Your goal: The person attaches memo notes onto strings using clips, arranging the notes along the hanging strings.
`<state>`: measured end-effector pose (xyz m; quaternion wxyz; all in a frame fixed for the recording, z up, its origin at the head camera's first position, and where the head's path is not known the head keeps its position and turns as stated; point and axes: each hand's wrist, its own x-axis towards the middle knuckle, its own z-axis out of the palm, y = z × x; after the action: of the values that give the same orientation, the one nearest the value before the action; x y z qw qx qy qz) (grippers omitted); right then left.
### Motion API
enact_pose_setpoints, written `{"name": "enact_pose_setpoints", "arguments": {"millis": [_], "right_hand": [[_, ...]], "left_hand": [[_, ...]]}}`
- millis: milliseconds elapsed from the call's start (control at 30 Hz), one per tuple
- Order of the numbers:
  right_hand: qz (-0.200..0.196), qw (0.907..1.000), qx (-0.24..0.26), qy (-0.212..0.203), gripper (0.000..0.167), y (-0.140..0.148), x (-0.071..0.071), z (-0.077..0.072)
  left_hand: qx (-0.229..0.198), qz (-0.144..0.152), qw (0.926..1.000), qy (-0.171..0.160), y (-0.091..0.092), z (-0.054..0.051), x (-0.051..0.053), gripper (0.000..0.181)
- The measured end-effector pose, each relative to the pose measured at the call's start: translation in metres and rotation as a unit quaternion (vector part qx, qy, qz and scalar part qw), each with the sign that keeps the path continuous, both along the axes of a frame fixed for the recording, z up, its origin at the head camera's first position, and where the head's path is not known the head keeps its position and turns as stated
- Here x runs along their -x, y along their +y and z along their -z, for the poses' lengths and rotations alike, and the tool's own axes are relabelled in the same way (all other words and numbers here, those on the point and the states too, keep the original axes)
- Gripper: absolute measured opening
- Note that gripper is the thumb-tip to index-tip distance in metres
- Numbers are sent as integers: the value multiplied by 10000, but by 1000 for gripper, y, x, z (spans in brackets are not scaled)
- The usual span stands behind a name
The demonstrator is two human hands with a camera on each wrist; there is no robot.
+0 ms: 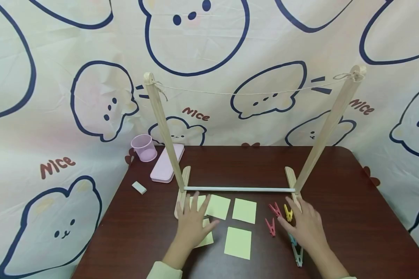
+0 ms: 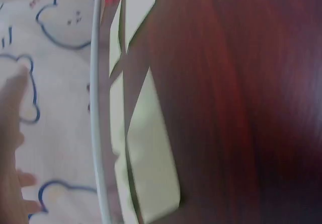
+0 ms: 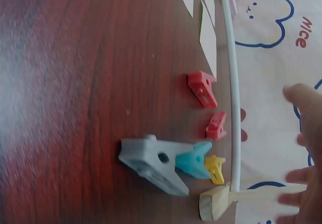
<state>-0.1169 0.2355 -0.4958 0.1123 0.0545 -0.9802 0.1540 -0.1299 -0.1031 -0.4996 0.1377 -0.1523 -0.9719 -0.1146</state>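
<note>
Sticky notes [image 1: 244, 211]: five, pale green, on the tabletop [image 1: 262, 257] around dial centre, 12 being the far edge. Left hand [image 1: 191, 228] at 9 o'clock, grip wide, fingers spread over two notes; can't tell if touching. Right hand [image 1: 306, 224] at 3, grip also wide, just beside five clips: two red clips [image 1: 272, 228], yellow clip [image 1: 288, 213], teal clip [image 3: 191, 164], grey clip [image 3: 146, 151]. Wooden frame [image 1: 163, 128] upright, white rod [image 1: 239, 189] at 12, string [image 1: 230, 93] tied across its top. Lilac case [image 1: 163, 166] between 10 and 11, cup [image 1: 144, 149] beside it. Eraser [image 1: 139, 188] near 10.
</note>
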Motion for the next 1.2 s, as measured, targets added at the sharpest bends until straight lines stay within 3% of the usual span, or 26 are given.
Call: {"name": "enact_pose_setpoints", "arguments": {"millis": [167, 300, 467, 767, 867, 1067, 1133, 1200], "right_hand": [[-383, 9990, -191, 153, 37, -14, 1, 10], [-526, 9982, -282, -39, 32, -26, 2, 23], [-500, 9977, -359, -269, 39, -34, 4, 36], [-643, 9968, -411, 234, 36, -34, 7, 43], [-647, 9974, -273, 143, 35, -34, 5, 39], [-901, 9942, 100, -586, 35, -34, 4, 19], [-1142, 9903, 270, -740, 30, -34, 5, 6], [-1436, 9858, 442, -751, 26, -34, 8, -8]], "left_hand": [[395, 591, 9962, -498, 29, 7, -8, 53], [653, 966, 9891, -895, 51, 13, -14, 49], [841, 1121, 9839, -1113, 68, 17, -21, 61], [836, 1086, 9810, -1374, 80, 21, -20, 69], [667, 1057, 9813, -1462, 81, 23, -19, 62], [-61, 982, 9841, -1476, 82, 26, -21, 38], [-553, 999, 9806, -1592, 80, 24, -20, 28], [-1197, 1030, 9700, -1847, 78, 19, -18, 21]]}}
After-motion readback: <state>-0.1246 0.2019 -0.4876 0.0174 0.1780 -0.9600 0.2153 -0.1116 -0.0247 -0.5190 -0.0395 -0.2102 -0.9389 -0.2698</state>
